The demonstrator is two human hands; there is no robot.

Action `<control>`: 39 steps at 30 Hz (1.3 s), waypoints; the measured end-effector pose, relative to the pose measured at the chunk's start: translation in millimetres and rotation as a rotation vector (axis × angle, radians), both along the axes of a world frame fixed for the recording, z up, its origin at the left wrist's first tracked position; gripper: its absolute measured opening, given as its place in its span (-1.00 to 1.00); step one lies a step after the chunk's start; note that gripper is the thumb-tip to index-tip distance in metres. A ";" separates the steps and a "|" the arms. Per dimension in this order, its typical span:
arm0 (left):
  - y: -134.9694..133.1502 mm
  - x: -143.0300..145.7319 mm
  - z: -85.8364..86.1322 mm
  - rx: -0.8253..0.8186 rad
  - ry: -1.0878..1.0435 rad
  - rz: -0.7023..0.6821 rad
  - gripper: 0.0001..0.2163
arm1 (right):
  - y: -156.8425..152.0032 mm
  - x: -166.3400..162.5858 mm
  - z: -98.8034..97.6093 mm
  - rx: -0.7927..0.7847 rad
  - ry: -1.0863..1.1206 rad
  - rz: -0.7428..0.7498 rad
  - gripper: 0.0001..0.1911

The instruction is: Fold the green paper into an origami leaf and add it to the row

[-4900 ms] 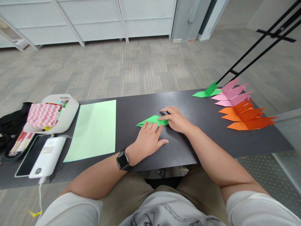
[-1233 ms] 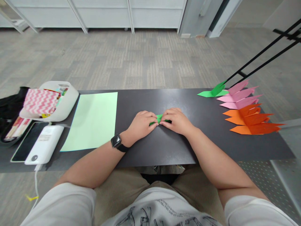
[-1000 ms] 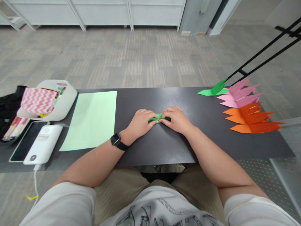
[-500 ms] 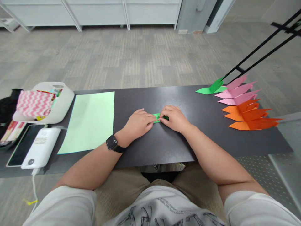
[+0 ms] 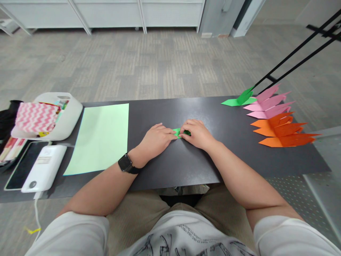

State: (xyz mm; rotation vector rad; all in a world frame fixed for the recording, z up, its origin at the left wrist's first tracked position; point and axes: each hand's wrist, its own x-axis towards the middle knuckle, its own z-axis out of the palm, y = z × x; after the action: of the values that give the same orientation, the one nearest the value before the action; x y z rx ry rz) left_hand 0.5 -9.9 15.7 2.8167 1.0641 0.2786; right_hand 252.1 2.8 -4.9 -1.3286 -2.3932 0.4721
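Observation:
A small piece of green folded paper (image 5: 177, 133) lies on the dark table between my hands, and their fingers cover most of it. My left hand (image 5: 158, 139), with a black watch on its wrist, holds the paper's left end under fingers pressed together. At the right end, my right hand (image 5: 196, 134) has its thumb and fingers closed on the paper in a pinch. A dark green part of it shows under the right fingers. The exact folds are hidden.
Left of my hands lies a pale green sheet (image 5: 99, 137). Beyond it are a white basket (image 5: 71, 119), a white power bank (image 5: 44, 167) and a phone (image 5: 20, 169). At the right stand folded paper pieces in green (image 5: 238, 99), pink (image 5: 266, 105) and orange (image 5: 282, 133).
My hands and the green paper stay nearly in place, with only slight finger movement at most. The whole view has shifted a little.

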 end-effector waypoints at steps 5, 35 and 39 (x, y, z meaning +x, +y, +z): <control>0.8 0.1 -1.0 0.010 -0.008 -0.002 -0.70 | 0.3 -0.1 0.5 -0.008 -0.005 -0.003 -0.94; 1.3 0.3 2.2 -0.002 0.028 -0.038 -0.74 | 1.5 7.4 4.8 -0.040 0.038 0.042 -0.95; 1.6 0.2 1.3 -0.011 0.028 -0.031 -0.74 | 1.5 14.7 7.9 -0.030 0.094 0.049 -0.96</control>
State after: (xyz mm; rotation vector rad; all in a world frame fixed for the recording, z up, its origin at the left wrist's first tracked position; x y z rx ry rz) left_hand 0.7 -8.2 17.0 2.8326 1.0240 0.2298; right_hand 266.9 4.4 3.0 -1.2344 -2.3545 0.5739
